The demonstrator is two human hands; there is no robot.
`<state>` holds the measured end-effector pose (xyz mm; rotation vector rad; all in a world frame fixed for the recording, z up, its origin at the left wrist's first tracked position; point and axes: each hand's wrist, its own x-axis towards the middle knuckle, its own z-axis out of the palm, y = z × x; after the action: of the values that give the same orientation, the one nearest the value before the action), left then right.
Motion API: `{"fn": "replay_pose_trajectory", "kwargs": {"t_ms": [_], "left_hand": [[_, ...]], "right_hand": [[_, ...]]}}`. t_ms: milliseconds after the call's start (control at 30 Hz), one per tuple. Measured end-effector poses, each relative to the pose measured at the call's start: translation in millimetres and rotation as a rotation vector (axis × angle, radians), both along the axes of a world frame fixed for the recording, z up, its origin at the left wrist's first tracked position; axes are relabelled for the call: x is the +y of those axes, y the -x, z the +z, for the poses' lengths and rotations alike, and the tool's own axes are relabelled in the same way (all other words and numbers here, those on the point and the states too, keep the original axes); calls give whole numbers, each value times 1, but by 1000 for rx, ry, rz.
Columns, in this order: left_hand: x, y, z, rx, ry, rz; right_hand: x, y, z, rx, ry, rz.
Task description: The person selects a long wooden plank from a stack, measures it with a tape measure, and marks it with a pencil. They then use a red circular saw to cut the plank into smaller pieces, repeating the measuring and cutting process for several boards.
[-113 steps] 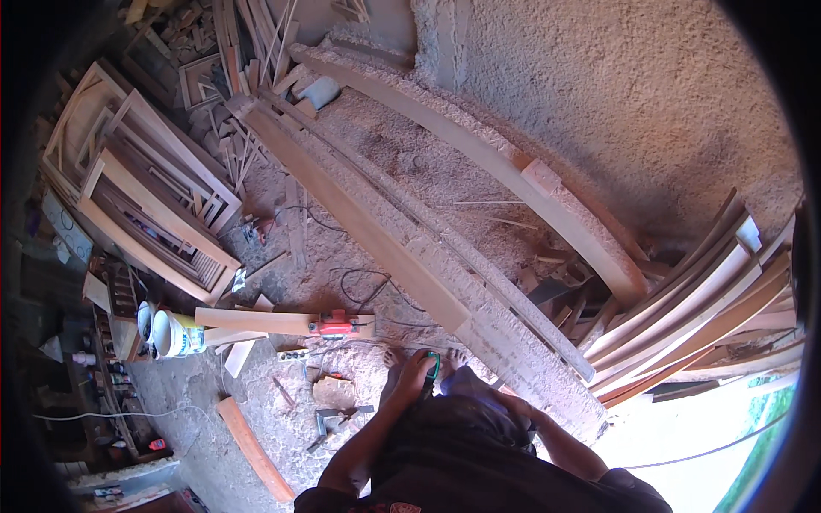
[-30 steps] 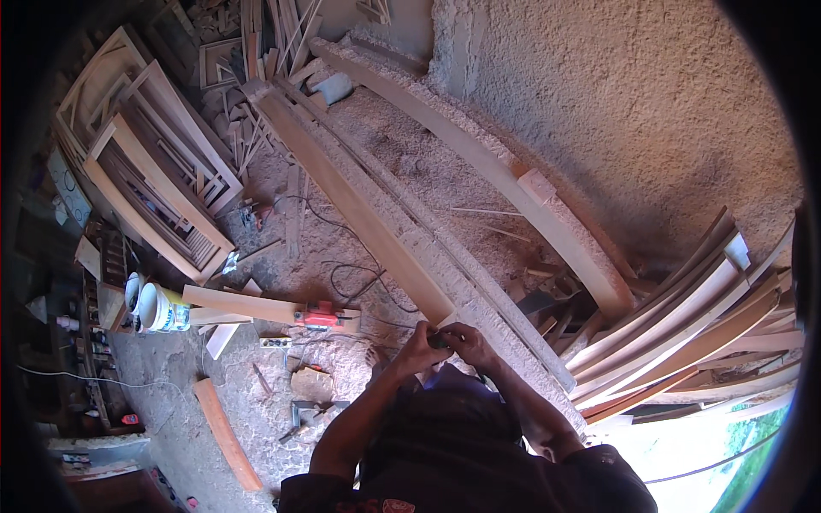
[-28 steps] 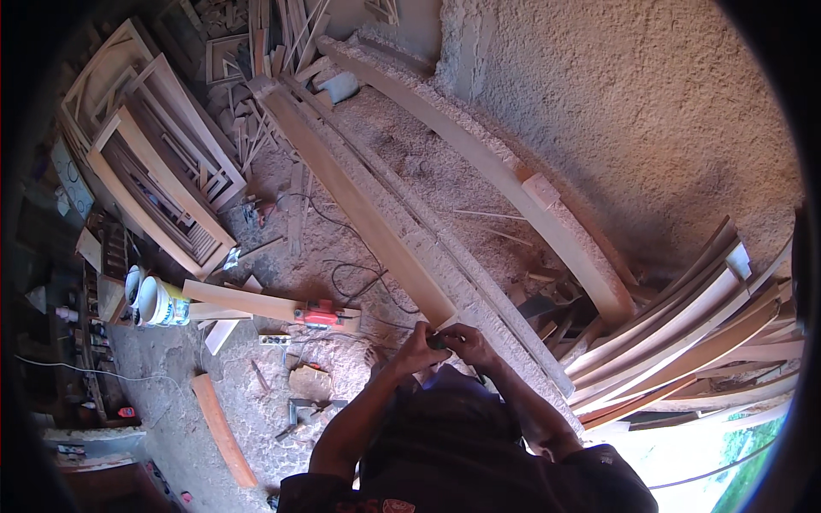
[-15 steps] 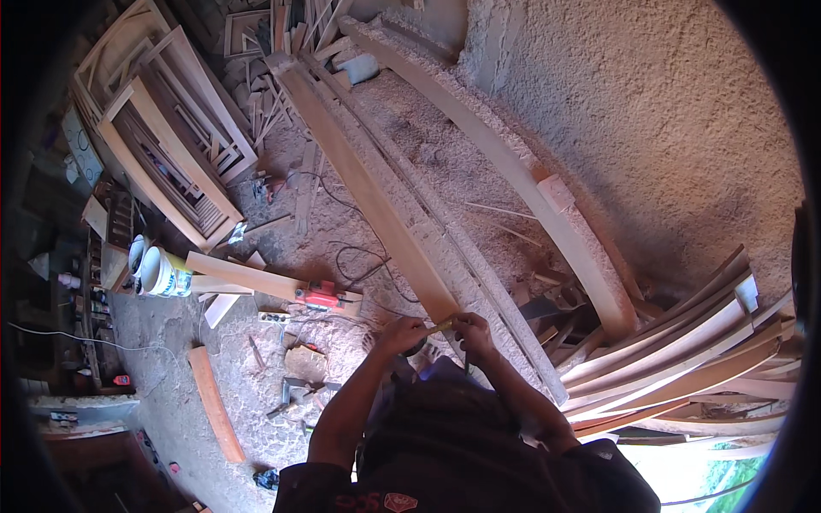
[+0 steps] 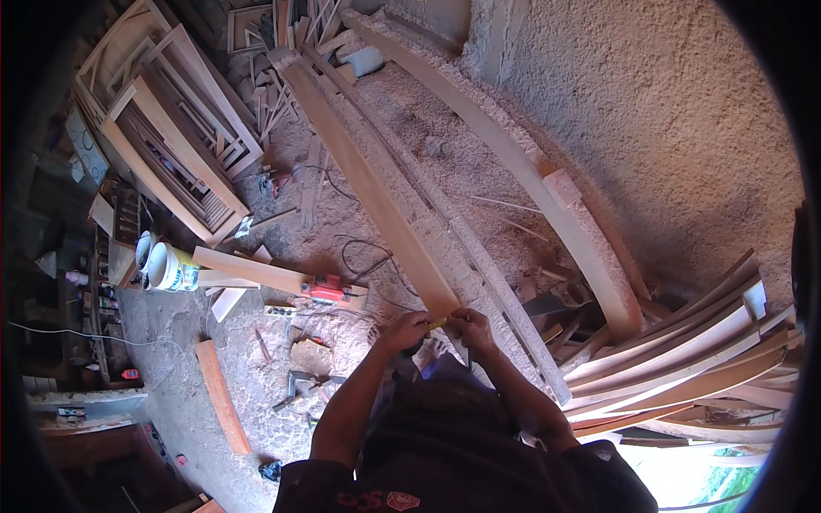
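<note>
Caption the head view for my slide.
Both hands, left hand and right hand, meet at the near end of a long plank.

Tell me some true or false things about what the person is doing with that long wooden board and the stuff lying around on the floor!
1. Both hands, the left hand and the right hand, meet at the near end of the long plank. True.
2. A small yellow thing shows between the hands. True.
3. The red power tool is in the right hand. False: it lies on the floor to the left, untouched.
4. The white bucket stands on the plank. False: it is on the floor at the far left.
5. Curved boards are stacked at the right. True.
</note>
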<state>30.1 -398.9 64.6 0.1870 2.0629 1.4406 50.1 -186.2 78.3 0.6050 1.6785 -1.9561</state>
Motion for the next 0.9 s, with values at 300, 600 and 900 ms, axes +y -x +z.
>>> {"fn": "replay_pose_trajectory", "kwargs": {"t_ms": [300,600,900], "left_hand": [[-1,-1,-4,-67,-47,34],[2,2,-4,-80,3,48],[4,-1,-24,-95,-2,181]], "right_hand": [[3,-3,4,72,84,-4],[4,-6,-9,61,196,-78],[0,-6,-7,10,183,-160]]}}
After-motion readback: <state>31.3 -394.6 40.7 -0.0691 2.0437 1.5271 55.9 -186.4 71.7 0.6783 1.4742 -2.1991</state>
